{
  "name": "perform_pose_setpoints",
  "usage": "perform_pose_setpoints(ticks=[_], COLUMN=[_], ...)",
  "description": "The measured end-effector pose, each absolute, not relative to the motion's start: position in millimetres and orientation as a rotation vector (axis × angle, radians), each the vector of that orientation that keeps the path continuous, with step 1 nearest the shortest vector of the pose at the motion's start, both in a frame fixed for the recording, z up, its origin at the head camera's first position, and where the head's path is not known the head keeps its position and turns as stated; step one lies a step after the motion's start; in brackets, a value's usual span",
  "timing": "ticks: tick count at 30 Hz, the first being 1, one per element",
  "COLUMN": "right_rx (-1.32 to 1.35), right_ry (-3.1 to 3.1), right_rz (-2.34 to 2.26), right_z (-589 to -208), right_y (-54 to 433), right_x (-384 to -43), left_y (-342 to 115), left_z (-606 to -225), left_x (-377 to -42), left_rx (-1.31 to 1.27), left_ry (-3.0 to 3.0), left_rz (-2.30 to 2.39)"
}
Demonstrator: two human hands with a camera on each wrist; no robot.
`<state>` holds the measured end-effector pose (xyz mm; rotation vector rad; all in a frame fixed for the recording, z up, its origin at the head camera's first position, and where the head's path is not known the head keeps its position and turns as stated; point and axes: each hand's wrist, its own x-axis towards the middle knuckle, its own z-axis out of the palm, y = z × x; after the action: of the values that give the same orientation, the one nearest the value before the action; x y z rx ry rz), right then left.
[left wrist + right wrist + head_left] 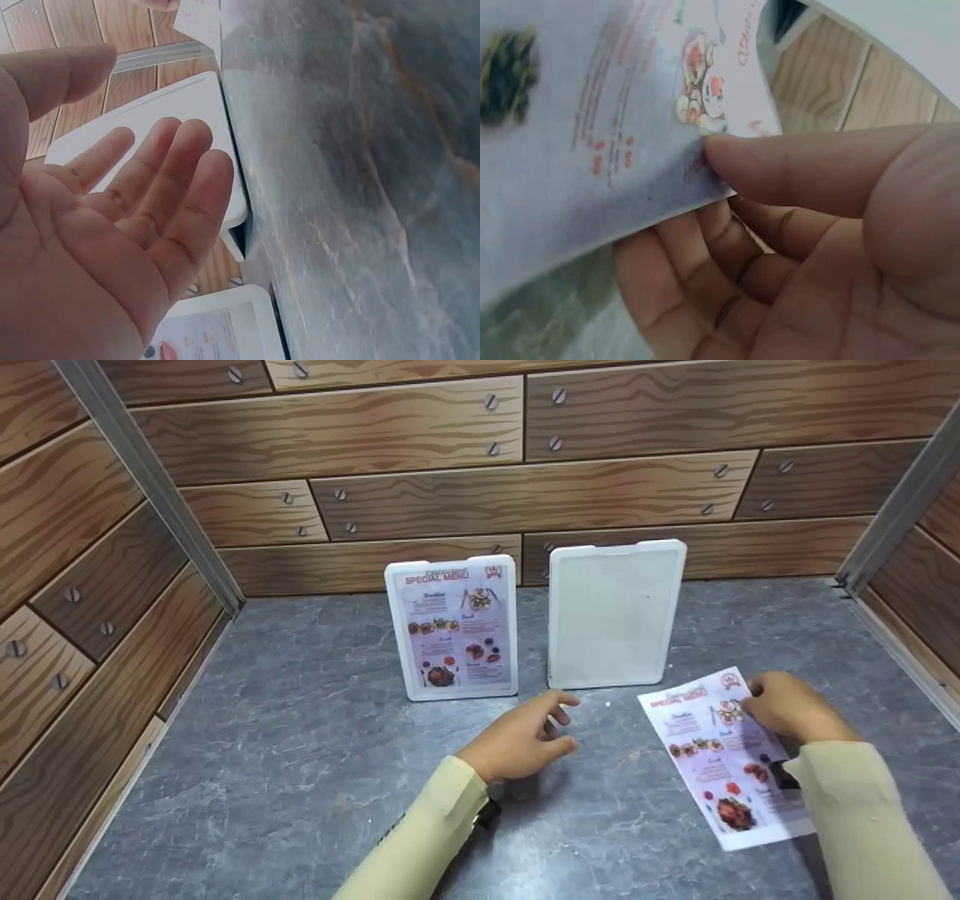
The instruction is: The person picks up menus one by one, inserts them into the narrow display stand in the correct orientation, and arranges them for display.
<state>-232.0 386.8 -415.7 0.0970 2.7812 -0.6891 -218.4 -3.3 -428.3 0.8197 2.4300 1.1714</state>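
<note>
My right hand [799,706] pinches the right edge of a printed menu sheet [694,735] headed "SPECIAL MENU". In the right wrist view the thumb [780,165] lies over the sheet's face, with the fingers curled behind it. My left hand [521,739] is above the table, palm turned inward, fingers relaxed and holding nothing. Just beyond it stands a blank white menu stand [615,615], upright. To its left, a second white-framed stand [512,660] displays a similar menu sheet [457,611].
The grey marble-patterned table [262,735] meets a wood-plank patterned back wall [420,502] and side walls. Metal corner strips [161,502] run down at the left and right. Tiny white specks lie on the table near the blank stand.
</note>
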Motion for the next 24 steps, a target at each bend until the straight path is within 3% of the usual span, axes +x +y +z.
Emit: perform_pose_setpoints(ticks=[5,24], right_rx=[-0.017,-0.027], right_ry=[2.888,2.980], right_rz=[-0.804,-1.514], right_z=[-416,-398], right_y=[381,346], right_x=[-234,-230], left_y=[-4,-13], left_z=[-428,-423], left_x=[-220,-228], left_rx=[0.814,0.808], left_ry=[2.446,2.506], left_rz=[1.192,1.296])
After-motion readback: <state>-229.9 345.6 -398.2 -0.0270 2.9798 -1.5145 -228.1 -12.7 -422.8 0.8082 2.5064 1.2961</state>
